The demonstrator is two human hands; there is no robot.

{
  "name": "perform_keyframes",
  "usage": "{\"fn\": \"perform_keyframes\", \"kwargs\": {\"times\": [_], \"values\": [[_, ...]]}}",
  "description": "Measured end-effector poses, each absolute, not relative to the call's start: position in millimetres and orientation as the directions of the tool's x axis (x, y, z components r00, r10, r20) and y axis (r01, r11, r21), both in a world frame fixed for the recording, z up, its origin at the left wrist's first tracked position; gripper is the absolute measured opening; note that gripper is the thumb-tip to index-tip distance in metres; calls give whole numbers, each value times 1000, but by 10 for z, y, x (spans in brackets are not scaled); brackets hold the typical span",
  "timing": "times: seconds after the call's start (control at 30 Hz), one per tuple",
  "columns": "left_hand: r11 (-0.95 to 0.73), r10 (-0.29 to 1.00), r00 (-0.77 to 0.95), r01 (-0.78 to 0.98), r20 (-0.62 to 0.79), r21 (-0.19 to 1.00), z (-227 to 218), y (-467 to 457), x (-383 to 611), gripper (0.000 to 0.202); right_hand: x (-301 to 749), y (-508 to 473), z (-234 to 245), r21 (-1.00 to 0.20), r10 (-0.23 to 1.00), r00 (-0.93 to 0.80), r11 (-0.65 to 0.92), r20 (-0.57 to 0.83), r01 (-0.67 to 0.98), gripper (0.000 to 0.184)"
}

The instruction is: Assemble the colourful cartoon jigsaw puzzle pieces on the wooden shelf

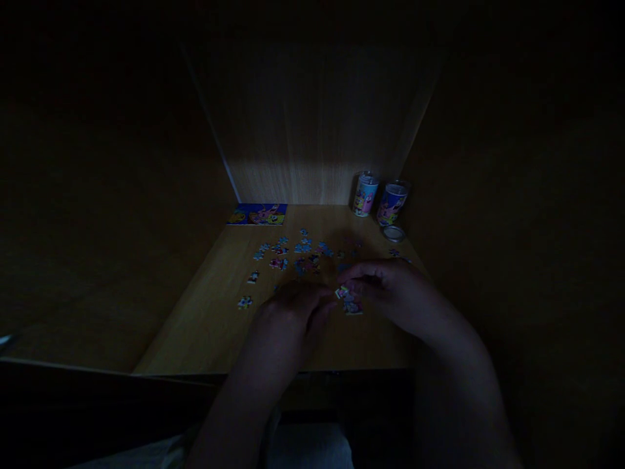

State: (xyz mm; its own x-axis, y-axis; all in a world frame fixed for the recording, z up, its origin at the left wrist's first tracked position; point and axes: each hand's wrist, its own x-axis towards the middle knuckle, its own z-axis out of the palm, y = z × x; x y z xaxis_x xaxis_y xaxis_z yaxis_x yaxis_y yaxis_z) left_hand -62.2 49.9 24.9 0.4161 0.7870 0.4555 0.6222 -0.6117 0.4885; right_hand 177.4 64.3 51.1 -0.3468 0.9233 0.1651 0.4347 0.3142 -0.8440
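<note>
The scene is very dark. My left hand (pixel 293 309) and my right hand (pixel 385 283) meet over the near middle of a wooden desk (pixel 205 326). Between their fingertips is a small jigsaw piece (pixel 342 292), which both hands pinch. Just below it a small joined cluster of pieces (pixel 352 306) lies on the desk. Several loose colourful puzzle pieces (pixel 293 251) are scattered beyond the hands, with single pieces at the left (pixel 245 301).
A printed cartoon picture card (pixel 258 213) lies flat at the back left. Two cartoon-printed cans (pixel 365 194) (pixel 392 203) stand at the back right with a round lid (pixel 393 232) in front. Wooden walls enclose the desk on three sides.
</note>
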Motion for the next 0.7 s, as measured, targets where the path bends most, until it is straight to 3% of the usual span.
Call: {"fn": "perform_keyframes", "kwargs": {"times": [0.27, 0.4, 0.7], "values": [[-665, 746, 496, 587, 445, 461, 253, 500, -606, 14, 1687, 641, 467, -934, 934, -329, 236, 141, 268, 8], [-667, 745, 516, 586, 423, 460, 258, 498, -594, 14, 1674, 640, 490, -916, 937, -328, 233, 121, 328, 14], [-591, 795, 513, 539, 322, 600, 311, 497, -603, 18, 1707, 630, 457, -876, 924, -374, 246, 82, 415, 17]]}}
